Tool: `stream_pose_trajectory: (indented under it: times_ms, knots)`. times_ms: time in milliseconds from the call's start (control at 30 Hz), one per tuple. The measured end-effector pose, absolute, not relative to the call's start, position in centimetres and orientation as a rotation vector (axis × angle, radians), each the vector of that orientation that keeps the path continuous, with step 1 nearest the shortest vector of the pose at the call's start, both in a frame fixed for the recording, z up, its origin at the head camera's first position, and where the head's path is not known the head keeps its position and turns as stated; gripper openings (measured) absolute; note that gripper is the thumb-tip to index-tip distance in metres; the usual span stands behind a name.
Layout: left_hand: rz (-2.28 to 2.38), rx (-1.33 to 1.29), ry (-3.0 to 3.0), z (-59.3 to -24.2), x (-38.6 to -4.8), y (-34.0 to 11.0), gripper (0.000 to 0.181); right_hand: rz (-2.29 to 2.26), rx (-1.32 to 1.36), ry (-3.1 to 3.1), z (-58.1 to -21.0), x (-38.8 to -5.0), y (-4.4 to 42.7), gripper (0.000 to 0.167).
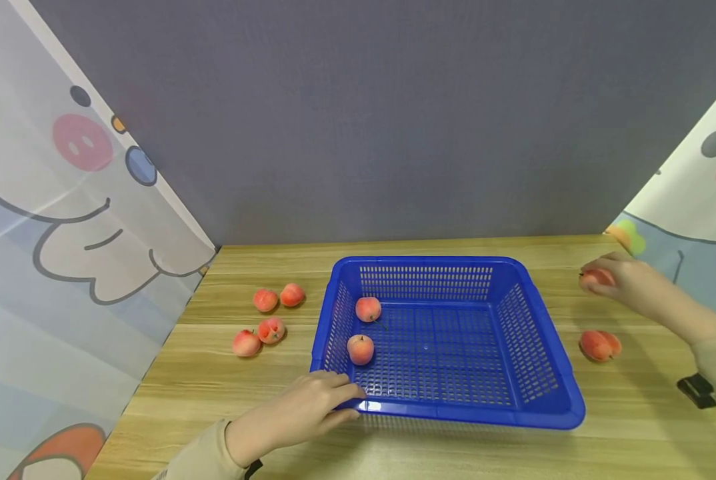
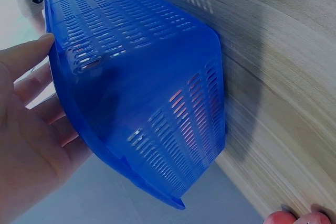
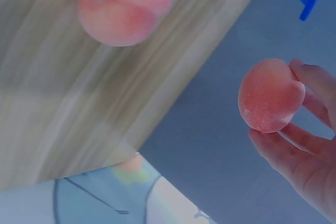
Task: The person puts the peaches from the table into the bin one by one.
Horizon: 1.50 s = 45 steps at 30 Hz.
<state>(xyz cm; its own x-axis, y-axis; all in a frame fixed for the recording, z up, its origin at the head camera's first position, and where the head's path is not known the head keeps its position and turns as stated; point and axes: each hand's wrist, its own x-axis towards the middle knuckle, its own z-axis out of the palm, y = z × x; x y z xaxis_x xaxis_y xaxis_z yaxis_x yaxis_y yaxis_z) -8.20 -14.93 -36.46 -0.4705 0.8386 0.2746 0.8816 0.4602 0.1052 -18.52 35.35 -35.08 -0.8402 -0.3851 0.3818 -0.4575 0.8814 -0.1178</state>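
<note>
A blue plastic basket (image 1: 466, 417) with slotted walls stands on the table. My left hand (image 1: 307, 412) grips its near-left rim, thumb on the outside in the left wrist view, fingers over the edge. Inside, toward the left wall, lie two peaches, one farther back (image 1: 368, 309) and one nearer (image 1: 361, 349). Right of the basket, my right hand (image 1: 631, 283) pinches a peach (image 3: 270, 95) between thumb and fingers, held up off the table. Below that hand, another peach (image 1: 600, 345) with a deep cleft rests on the wood.
Left of the basket, several peaches lie on the wooden table (image 1: 214, 393), among them a back pair (image 1: 265, 300) and a front pair (image 1: 247, 343). A grey panel (image 1: 394, 133) rises behind the table. Cartoon-printed sheets (image 1: 28, 267) flank both sides.
</note>
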Motion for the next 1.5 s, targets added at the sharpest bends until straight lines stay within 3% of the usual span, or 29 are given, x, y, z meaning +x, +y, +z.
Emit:
stream_pose_trajectory:
  times_ms: [533,1100,1333,1500]
  knots:
    - [-0.34,-1.524,-2.485,-36.6,-8.2,-14.9,0.014,0.209,0.896,-2.498,-33.2,-19.4,32.6,0.031]
    - [-0.3,-1.518,-2.468,-36.4,-8.1,-14.8,0.015,0.156,1.043,-2.42,-31.1,-20.7,28.4,0.016]
    - [-0.289,-1.518,-2.454,-36.4,-8.1,-14.8,0.016,0.179,1.11,-2.39,-30.6,-21.6,26.3,0.03]
    - [-0.282,-1.52,-2.452,-36.4,-8.1,-14.7,0.015,0.182,1.116,-2.417,-30.3,-22.0,24.6,0.027]
